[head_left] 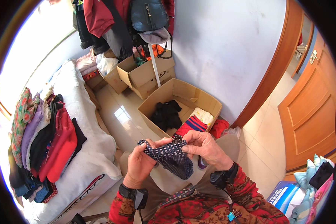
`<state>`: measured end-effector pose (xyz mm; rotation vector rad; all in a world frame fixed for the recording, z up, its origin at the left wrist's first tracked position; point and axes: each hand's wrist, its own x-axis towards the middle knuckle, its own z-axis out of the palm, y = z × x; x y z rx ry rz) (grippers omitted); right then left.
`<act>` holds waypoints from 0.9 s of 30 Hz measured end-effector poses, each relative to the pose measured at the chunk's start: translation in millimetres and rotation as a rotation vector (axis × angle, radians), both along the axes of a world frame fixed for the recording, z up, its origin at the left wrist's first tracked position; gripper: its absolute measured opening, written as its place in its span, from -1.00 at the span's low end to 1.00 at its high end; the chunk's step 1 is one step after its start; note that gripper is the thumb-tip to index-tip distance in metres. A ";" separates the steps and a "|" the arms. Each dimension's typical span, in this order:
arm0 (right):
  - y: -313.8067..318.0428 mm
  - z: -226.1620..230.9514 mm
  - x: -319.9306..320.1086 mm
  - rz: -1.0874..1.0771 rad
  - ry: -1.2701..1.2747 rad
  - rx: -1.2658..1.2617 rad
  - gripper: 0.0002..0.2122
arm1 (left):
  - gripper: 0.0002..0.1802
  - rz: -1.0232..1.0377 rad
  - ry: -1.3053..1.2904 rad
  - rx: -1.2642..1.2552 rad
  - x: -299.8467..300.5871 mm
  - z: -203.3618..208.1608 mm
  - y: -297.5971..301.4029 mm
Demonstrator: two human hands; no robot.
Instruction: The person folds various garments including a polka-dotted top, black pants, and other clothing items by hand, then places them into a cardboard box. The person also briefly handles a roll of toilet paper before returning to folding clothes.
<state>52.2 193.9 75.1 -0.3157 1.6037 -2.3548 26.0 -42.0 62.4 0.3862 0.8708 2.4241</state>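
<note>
In the head view, a seated person holds up a dark patterned cloth (170,158) over the lap, between both hands. The left hand (139,160) has its fingers closed on the cloth's left end, thumb uppermost. The right hand (205,147) pinches the upper right edge between thumb and fingertips, and the rest of the cloth hangs below, bunched.

Just beyond the hands, an open carton (205,98) sits on the tiled floor, with black clothes (165,115) on its left side and a striped red garment (190,127) beside a cream one (203,115) on its right. A red bundle (219,128) lies against the carton's near right corner.

Over to the person's left, a thick clothes pile (50,138) rests on a white-covered bed (97,156). A wooden door (310,108) stands to the right.
</note>
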 end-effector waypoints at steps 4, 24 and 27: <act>-6.8 -10.7 -2.7 -0.066 0.117 -0.025 -0.93 | -0.72 0.003 -0.065 0.109 1.8 0.9 5.8; -16.3 59.4 -43.2 0.102 0.120 0.092 -0.93 | -0.69 0.021 0.202 0.049 -26.8 76.3 -5.8; -11.7 116.7 -61.7 0.026 0.317 0.238 -0.93 | -0.66 0.174 0.330 -0.115 -51.4 113.2 -28.6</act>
